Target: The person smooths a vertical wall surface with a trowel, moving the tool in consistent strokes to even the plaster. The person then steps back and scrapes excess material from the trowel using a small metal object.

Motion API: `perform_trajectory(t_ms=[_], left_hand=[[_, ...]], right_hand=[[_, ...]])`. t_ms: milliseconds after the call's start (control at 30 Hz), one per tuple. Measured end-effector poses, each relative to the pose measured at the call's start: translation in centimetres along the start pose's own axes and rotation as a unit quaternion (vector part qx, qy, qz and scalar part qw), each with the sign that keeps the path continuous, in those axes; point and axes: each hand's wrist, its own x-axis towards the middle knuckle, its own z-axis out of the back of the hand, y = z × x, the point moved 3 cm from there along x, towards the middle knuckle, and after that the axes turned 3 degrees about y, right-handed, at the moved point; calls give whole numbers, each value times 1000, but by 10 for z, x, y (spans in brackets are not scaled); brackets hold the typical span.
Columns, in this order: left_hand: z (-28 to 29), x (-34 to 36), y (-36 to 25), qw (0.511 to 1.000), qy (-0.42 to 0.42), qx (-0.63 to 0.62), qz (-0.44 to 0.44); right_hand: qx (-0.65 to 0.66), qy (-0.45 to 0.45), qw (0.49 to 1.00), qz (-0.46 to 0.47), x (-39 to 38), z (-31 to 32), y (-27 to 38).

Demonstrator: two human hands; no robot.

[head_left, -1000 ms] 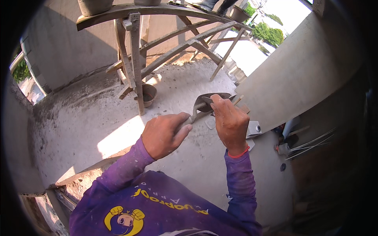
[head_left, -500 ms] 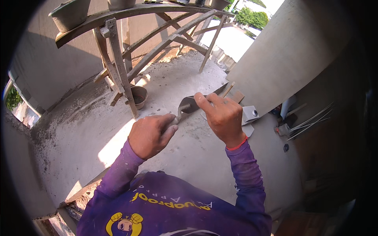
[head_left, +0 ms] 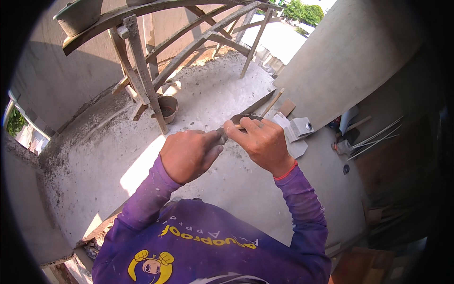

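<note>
My left hand (head_left: 188,155) is closed around the handle of a trowel (head_left: 246,117), in front of my chest. Its dark metal blade points away to the right and is mostly covered by my other hand. My right hand (head_left: 261,145) is closed right over the blade, its thumb and forefinger close to the trowel's neck. A thin tan edge shows between those fingers, but what it belongs to is hidden.
A wooden trestle (head_left: 142,71) stands ahead on the left, with a tub (head_left: 79,18) on top. A bucket (head_left: 168,108) sits by its leg. Right of my hands are a white block-like object (head_left: 299,128), a wooden stick (head_left: 273,102) and a plastered column (head_left: 347,61).
My right hand has moved left along the blade toward the trowel's neck, so the hands are closer together. My left hand has shifted slightly right, and less of the blade shows.
</note>
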Motion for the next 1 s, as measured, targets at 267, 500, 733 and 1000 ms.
perform_trajectory(t_ms=[267,500,733,1000], left_hand=[[-4,-3,-1,1000,8,5,-6],[-6,-7,8,1000,-9,17,21],[-5,-7,6,999,-4,15,43],[-7,-9,14,994,-54,-90,28]], right_hand=[[8,-18,999,-29,-5,7,-6],[-66,39,994,-82,-19,6,-18],[-76,34,993,-82,-8,2,-12],[114,-57,960,-250,-23,-16,-11]])
